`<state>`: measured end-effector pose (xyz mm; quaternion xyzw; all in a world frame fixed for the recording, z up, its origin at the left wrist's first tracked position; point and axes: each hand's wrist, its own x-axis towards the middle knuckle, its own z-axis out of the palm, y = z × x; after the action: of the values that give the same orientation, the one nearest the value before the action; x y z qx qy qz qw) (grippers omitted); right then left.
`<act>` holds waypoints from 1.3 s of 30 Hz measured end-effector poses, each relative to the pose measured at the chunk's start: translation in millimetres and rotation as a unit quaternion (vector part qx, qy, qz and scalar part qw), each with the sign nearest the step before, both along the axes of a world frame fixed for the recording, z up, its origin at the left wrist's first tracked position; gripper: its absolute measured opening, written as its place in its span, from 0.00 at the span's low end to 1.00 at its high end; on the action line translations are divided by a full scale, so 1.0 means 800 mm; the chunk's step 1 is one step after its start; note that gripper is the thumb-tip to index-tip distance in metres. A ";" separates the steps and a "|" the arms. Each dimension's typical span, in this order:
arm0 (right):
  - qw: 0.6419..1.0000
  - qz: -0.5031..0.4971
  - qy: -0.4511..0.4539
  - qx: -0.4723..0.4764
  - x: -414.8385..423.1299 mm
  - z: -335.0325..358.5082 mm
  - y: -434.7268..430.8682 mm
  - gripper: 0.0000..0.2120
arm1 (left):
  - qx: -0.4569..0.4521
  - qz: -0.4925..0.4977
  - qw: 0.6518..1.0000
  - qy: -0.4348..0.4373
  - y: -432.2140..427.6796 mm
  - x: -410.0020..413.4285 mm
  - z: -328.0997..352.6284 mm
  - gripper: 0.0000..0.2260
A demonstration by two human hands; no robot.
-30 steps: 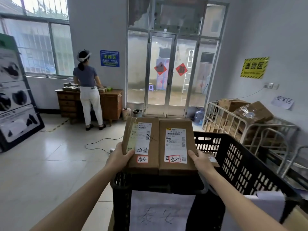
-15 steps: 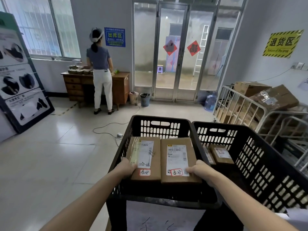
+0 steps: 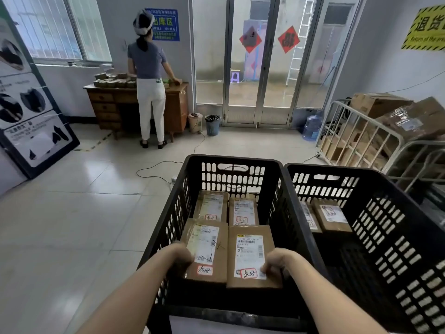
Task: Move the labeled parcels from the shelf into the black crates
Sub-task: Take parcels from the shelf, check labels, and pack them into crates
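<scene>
Two brown labeled parcels sit side by side inside the left black crate [image 3: 240,162]. My left hand [image 3: 179,255] grips the near left edge of the left parcel [image 3: 207,247]. My right hand [image 3: 277,263] grips the near right corner of the right parcel [image 3: 250,254]. Both parcels are low inside the crate, in its near half. Two more labeled parcels [image 3: 226,209] lie at the crate's far end. The right black crate [image 3: 390,213] holds two parcels [image 3: 330,216].
A person [image 3: 150,75] stands with their back to me at a wooden desk [image 3: 175,104] far left. A metal cage cart [image 3: 356,141] with cardboard boxes stands on the right. A cable [image 3: 154,167] runs over the tiled floor. Glass doors [image 3: 260,59] are ahead.
Both hands have lowered the two parcels from above the crate rim down into the left crate. My view has tilted downward, revealing parcels at the crate's far end.
</scene>
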<state>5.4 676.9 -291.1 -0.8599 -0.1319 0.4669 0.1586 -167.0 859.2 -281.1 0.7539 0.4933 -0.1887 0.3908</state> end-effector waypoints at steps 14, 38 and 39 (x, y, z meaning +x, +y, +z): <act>0.997 0.049 0.032 -0.051 0.015 -0.045 0.017 0.17 | -0.030 -0.104 0.984 0.139 0.010 0.017 -0.037 0.15; 0.884 0.392 -0.245 -0.065 -0.005 -0.041 0.037 0.41 | 0.209 -0.413 0.873 0.157 0.014 0.030 -0.042 0.50; 0.883 0.394 -0.248 -0.067 -0.004 -0.042 0.037 0.41 | 0.208 -0.413 0.873 0.156 0.015 0.030 -0.043 0.51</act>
<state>1.9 706.9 -324.9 -0.8334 -0.4631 0.2703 -0.1337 -142.7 871.4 -315.6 0.9136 0.2196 -0.3410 0.0289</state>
